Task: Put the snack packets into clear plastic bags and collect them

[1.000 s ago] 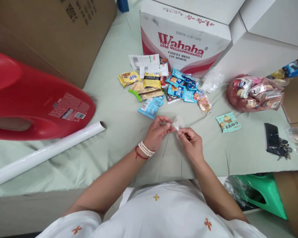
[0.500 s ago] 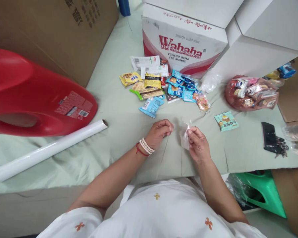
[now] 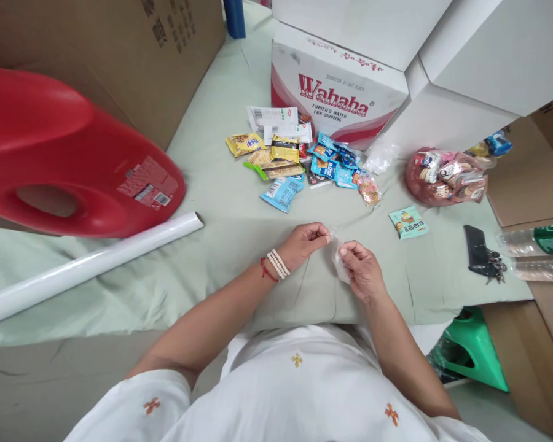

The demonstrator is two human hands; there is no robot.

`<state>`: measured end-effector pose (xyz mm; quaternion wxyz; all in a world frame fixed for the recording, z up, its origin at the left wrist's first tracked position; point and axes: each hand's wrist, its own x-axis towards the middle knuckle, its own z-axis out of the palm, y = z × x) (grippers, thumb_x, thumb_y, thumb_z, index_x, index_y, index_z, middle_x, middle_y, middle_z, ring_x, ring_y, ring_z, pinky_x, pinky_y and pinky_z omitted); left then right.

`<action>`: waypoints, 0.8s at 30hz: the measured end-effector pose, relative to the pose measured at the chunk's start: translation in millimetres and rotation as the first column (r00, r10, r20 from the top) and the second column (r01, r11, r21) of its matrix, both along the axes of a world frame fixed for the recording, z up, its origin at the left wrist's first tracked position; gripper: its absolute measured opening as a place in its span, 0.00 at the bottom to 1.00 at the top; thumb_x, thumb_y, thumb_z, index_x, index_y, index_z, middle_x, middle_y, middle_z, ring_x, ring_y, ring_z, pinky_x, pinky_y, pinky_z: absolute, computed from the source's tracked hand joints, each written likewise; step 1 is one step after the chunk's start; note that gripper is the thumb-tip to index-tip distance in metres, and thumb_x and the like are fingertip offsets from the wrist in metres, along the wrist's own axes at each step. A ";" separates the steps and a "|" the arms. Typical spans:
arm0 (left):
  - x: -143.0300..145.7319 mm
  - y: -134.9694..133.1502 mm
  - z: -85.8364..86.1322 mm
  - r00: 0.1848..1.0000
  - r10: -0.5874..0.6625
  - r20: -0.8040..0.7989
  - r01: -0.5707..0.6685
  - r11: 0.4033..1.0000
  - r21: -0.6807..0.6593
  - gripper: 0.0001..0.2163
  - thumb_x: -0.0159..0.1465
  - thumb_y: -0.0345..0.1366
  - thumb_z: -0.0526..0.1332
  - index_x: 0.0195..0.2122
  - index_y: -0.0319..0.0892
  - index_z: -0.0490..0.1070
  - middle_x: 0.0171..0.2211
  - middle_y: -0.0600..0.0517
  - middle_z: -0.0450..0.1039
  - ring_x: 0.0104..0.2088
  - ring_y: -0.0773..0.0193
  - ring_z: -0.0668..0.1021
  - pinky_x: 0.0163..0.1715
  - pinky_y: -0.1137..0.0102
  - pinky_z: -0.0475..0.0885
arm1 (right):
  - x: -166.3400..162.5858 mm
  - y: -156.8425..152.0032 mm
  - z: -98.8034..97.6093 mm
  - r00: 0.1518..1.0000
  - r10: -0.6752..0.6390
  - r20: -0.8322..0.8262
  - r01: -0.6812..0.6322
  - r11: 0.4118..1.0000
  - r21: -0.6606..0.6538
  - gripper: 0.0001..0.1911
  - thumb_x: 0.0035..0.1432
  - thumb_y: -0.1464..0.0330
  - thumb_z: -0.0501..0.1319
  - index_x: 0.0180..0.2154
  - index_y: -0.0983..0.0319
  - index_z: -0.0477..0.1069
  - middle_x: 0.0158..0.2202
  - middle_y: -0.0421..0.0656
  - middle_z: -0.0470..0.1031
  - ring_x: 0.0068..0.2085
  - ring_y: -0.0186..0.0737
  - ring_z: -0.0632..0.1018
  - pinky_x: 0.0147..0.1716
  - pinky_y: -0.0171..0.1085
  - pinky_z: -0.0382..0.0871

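Observation:
Between my hands is a small clear plastic bag point(image 3: 339, 258). My right hand point(image 3: 362, 267) is closed on its right side, thumb against fingers. My left hand point(image 3: 306, 244), with beads at the wrist, pinches the bag's upper left corner. Beyond them lies a loose pile of snack packets, among them a light-blue packet point(image 3: 282, 193), a yellow packet point(image 3: 245, 145) and white packets point(image 3: 288, 132). A crumpled heap of clear plastic point(image 3: 381, 155) rests by the pile's right end. To the right of my right hand a mint-green packet point(image 3: 408, 223) lies flat on the cloth.
A Wahaba-style white-and-red carton point(image 3: 336, 101) stands behind the pile. At left are a big red jug point(image 3: 92, 159) and a white roll point(image 3: 92, 267). A filled snack bag point(image 3: 442, 178), black case with keys point(image 3: 479, 252) and bottles point(image 3: 534, 240) sit at right.
My left hand has moved right to the plastic bag and now pinches its corner. My right hand still holds the bag. The camera view has shifted slightly.

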<state>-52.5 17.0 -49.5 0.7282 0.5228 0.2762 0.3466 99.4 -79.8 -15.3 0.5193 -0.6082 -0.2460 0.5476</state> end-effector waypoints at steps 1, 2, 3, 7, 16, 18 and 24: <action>-0.6 0.6 -0.5 1.000 -0.006 -0.002 0.006 1.000 -0.004 0.12 0.57 0.44 0.67 0.28 0.41 0.71 0.26 0.57 0.67 0.29 0.69 0.67 0.34 0.71 0.64 | 2.6 -0.6 0.5 1.000 -0.019 0.000 0.019 1.000 -0.001 0.23 0.42 0.53 0.79 0.29 0.59 0.71 0.20 0.32 0.60 0.20 0.26 0.54 0.17 0.31 0.45; -1.2 1.0 -1.1 1.000 -0.014 -0.003 0.014 1.000 -0.014 0.11 0.57 0.43 0.67 0.27 0.41 0.70 0.24 0.58 0.65 0.27 0.70 0.65 0.32 0.71 0.62 | 5.4 -1.1 0.8 0.999 -0.038 0.001 0.038 0.999 -0.002 0.24 0.42 0.53 0.79 0.29 0.59 0.71 0.21 0.32 0.61 0.20 0.27 0.55 0.16 0.31 0.46; -1.6 1.3 -1.5 1.000 -0.020 -0.002 0.020 0.999 -0.028 0.10 0.56 0.42 0.66 0.27 0.42 0.69 0.23 0.59 0.63 0.26 0.70 0.63 0.30 0.72 0.60 | 8.3 -1.7 1.1 0.998 -0.055 0.002 0.055 0.998 -0.001 0.24 0.41 0.53 0.79 0.29 0.59 0.70 0.21 0.32 0.61 0.20 0.27 0.56 0.16 0.31 0.47; -1.3 0.3 -1.5 0.999 0.038 0.033 -0.035 0.996 -0.078 0.12 0.56 0.42 0.69 0.34 0.43 0.70 0.28 0.59 0.65 0.26 0.72 0.64 0.28 0.73 0.59 | 13.6 -2.9 1.7 0.998 -0.061 -0.006 0.061 0.998 0.010 0.25 0.41 0.53 0.79 0.30 0.59 0.70 0.21 0.32 0.63 0.19 0.27 0.56 0.16 0.30 0.47; 3.4 -0.8 -7.8 0.998 0.058 -0.024 -0.057 0.998 0.032 0.18 0.54 0.50 0.74 0.32 0.40 0.76 0.31 0.52 0.75 0.34 0.66 0.74 0.39 0.69 0.69 | -5.5 -7.3 -5.0 0.994 0.005 -0.112 -0.008 1.000 -0.027 0.26 0.39 0.53 0.80 0.29 0.60 0.71 0.19 0.31 0.62 0.19 0.26 0.57 0.17 0.29 0.46; 2.4 -0.2 -7.3 0.998 0.050 -0.032 -0.049 0.998 0.031 0.17 0.54 0.50 0.74 0.31 0.40 0.76 0.30 0.53 0.74 0.33 0.66 0.73 0.39 0.69 0.69 | -4.1 -10.8 -8.4 0.991 -0.005 -0.135 0.001 0.999 -0.035 0.26 0.38 0.53 0.81 0.29 0.60 0.71 0.20 0.32 0.64 0.20 0.26 0.58 0.17 0.29 0.48; 2.1 -2.9 -5.7 0.999 0.003 -0.034 -0.001 0.999 0.045 0.17 0.58 0.47 0.72 0.43 0.42 0.77 0.35 0.54 0.72 0.31 0.69 0.70 0.34 0.72 0.67 | 3.8 -20.5 -14.5 0.986 -0.053 -0.161 0.045 0.998 -0.049 0.26 0.39 0.54 0.81 0.30 0.59 0.71 0.19 0.30 0.62 0.19 0.26 0.56 0.17 0.30 0.47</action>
